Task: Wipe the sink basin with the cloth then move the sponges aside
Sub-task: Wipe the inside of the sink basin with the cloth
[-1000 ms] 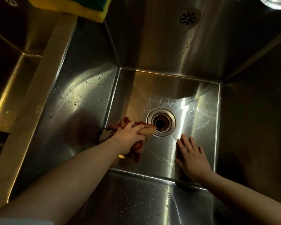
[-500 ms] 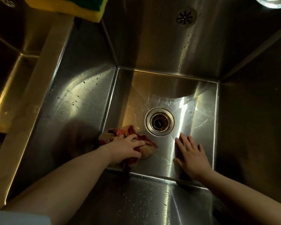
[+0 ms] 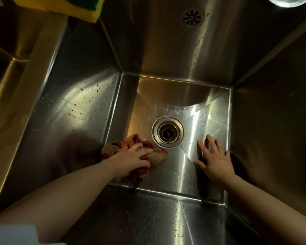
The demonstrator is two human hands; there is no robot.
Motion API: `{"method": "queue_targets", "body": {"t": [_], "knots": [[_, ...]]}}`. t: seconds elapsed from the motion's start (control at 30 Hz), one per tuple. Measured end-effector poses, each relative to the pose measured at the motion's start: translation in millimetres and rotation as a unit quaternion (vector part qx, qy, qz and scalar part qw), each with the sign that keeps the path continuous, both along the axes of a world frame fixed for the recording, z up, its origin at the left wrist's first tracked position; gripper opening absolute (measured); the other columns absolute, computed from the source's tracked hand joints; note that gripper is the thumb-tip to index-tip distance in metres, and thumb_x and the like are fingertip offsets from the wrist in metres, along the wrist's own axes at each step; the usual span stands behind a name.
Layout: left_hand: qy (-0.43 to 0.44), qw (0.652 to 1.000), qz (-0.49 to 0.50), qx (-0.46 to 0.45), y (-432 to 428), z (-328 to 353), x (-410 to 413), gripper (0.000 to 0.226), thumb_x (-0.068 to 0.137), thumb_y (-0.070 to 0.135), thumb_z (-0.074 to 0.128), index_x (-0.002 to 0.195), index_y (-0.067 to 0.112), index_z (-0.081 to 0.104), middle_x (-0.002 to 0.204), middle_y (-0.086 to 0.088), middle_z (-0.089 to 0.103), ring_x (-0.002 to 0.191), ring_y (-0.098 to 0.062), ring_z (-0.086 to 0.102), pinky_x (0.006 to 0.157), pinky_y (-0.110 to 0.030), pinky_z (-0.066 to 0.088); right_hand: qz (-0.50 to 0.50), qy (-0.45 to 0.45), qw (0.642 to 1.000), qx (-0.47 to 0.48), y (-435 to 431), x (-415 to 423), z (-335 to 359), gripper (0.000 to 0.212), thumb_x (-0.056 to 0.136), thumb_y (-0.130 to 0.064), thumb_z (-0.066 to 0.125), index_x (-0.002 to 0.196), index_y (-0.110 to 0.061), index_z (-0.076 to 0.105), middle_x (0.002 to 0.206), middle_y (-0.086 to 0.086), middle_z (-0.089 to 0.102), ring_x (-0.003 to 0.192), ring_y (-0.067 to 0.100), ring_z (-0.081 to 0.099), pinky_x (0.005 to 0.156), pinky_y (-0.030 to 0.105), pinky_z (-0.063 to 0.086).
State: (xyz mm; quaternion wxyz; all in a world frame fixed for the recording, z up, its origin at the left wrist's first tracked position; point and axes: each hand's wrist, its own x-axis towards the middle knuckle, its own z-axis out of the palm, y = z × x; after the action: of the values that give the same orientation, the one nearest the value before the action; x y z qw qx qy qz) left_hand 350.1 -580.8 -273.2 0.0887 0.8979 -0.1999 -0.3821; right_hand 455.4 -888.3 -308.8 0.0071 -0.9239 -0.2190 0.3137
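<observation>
Deep in the steel sink basin, my left hand presses a crumpled red and brown cloth onto the floor, just left of the round drain. My right hand lies flat on the basin floor to the right of the drain, fingers spread, holding nothing. A yellow and green sponge rests on the divider ledge at the top left, partly cut off by the frame edge.
An overflow grate sits high on the back wall. A second basin lies left of the divider ledge. A round metal object shows at the top right. Water drops speckle the walls.
My left hand has dragged the cloth back from the drain toward the near left corner of the basin floor. My right hand has stayed flat in about the same spot.
</observation>
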Motion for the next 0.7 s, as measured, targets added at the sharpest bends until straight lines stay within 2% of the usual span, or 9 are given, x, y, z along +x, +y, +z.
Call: {"method": "queue_targets", "body": {"t": [0.13, 0.33, 0.47, 0.7], "knots": [[-0.004, 1.000, -0.016, -0.012, -16, -4, 2, 0.060, 0.082, 0.009, 0.061, 0.129, 0.037, 0.037, 0.157, 0.006, 0.000, 0.141, -0.031, 0.000, 0.104, -0.059, 0.029, -0.001, -0.015, 1.000, 0.005, 0, 6, -3, 0.066, 0.091, -0.059, 0.035, 0.146, -0.043, 0.001, 0.158, -0.002, -0.011, 0.144, 0.028, -0.009, 0.113, 0.056, 0.010], [-0.002, 0.999, -0.025, -0.037, -41, -7, 11, 0.059, 0.082, 0.008, 0.060, 0.130, 0.034, 0.039, 0.156, 0.005, 0.003, 0.140, -0.031, 0.001, 0.100, -0.063, 0.028, -0.076, -0.052, 0.995, 0.050, 0, 19, -7, 0.063, 0.092, -0.052, 0.042, 0.147, -0.037, 0.015, 0.159, 0.001, 0.003, 0.145, 0.029, 0.003, 0.113, 0.046, 0.021], [-0.022, 0.997, -0.037, -0.065, -65, -10, 15, 0.056, 0.081, 0.014, 0.063, 0.129, 0.033, 0.041, 0.156, 0.002, 0.005, 0.139, -0.032, 0.004, 0.096, -0.063, 0.030, -0.070, -0.066, 0.994, 0.045, 3, 22, -7, 0.059, 0.095, -0.048, 0.041, 0.147, -0.036, 0.016, 0.159, 0.000, 0.005, 0.145, 0.028, 0.004, 0.114, 0.044, 0.020], [-0.043, 0.991, -0.073, -0.104, -123, -9, 27, 0.051, 0.086, 0.018, 0.060, 0.131, 0.031, 0.042, 0.156, -0.002, 0.009, 0.139, -0.035, 0.007, 0.098, -0.062, 0.028, -0.110, -0.071, 0.988, 0.087, 3, 29, -1, 0.052, 0.098, -0.033, 0.039, 0.147, -0.031, 0.021, 0.159, 0.001, 0.007, 0.145, 0.029, 0.003, 0.115, 0.042, 0.015]]}}
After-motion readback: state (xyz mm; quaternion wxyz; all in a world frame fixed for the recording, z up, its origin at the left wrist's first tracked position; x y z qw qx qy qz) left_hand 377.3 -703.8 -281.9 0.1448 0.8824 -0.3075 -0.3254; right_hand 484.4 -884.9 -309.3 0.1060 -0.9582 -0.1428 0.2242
